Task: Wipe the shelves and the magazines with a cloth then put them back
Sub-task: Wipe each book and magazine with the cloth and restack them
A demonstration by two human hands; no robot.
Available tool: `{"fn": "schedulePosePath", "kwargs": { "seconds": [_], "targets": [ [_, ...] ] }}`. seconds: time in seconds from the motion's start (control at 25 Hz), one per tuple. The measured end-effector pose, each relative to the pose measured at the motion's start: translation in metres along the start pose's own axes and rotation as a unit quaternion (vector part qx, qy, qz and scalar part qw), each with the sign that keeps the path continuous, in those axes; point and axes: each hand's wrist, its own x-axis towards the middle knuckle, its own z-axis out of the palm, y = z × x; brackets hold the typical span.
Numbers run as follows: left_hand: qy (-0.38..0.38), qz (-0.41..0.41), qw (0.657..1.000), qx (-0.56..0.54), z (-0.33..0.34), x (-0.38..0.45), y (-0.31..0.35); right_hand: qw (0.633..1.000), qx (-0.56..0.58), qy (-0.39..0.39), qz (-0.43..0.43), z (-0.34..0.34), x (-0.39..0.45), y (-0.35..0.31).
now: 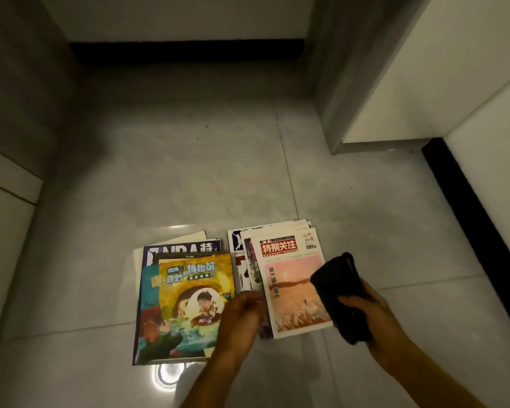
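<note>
Two piles of magazines lie on the grey floor tiles. The left pile (186,304) has a colourful children's cover on top. The right pile (289,278) is fanned out, topped by a white magazine with a red title and a pink sunset picture. My right hand (365,310) grips a dark cloth (340,290) over the right edge of that top magazine. My left hand (242,313) sits between the two piles with its fingers curled at the left edge of the right pile; whether it pinches a magazine is unclear.
A white cabinet (424,69) with a grey side panel stands at the right, with a black plinth strip (477,231) along its base. Another white unit with a dark recess (189,51) is at the back. A pale wall runs along the left.
</note>
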Motion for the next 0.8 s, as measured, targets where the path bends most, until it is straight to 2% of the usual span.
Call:
{"fn": "schedulePosePath", "kwargs": {
  "seconds": [0.12, 0.28, 0.32, 0.36, 0.44, 0.48, 0.56, 0.64, 0.72, 0.8],
  "targets": [
    [0.0, 0.04, 0.997, 0.067, 0.042, 0.074, -0.058, 0.998, -0.031, -0.015, -0.051, 0.011, 0.067, 0.038],
    [0.09, 0.159, 0.964, 0.195, 0.064, 0.128, -0.11, 0.971, -0.166, -0.06, -0.161, 0.016, 0.114, 0.082],
    [0.119, 0.175, 0.952, 0.221, 0.067, 0.133, -0.116, 0.949, -0.216, -0.067, -0.219, 0.015, 0.119, 0.087],
    [0.132, 0.18, 0.947, 0.233, 0.069, 0.135, -0.118, 0.91, -0.286, -0.053, -0.296, 0.013, 0.125, 0.09],
    [0.127, 0.185, 0.949, 0.22, 0.07, 0.142, -0.119, 0.794, -0.454, 0.005, -0.404, 0.006, 0.144, 0.091],
    [0.122, 0.184, 0.951, 0.216, 0.07, 0.149, -0.121, 0.747, -0.526, 0.029, -0.406, 0.006, 0.158, 0.094],
    [0.105, 0.182, 0.948, 0.239, 0.068, 0.152, -0.123, 0.711, -0.599, 0.079, -0.358, 0.018, 0.174, 0.112],
    [0.087, 0.186, 0.944, 0.258, 0.067, 0.152, -0.128, 0.691, -0.635, 0.068, -0.338, 0.034, 0.163, 0.138],
    [0.067, 0.216, 0.94, 0.255, 0.061, 0.151, -0.136, 0.643, -0.635, 0.03, -0.426, 0.037, 0.146, 0.165],
    [0.034, 0.224, 0.945, 0.238, 0.056, 0.153, -0.14, 0.588, -0.64, -0.008, -0.494, 0.024, 0.147, 0.16]
  ]
}}
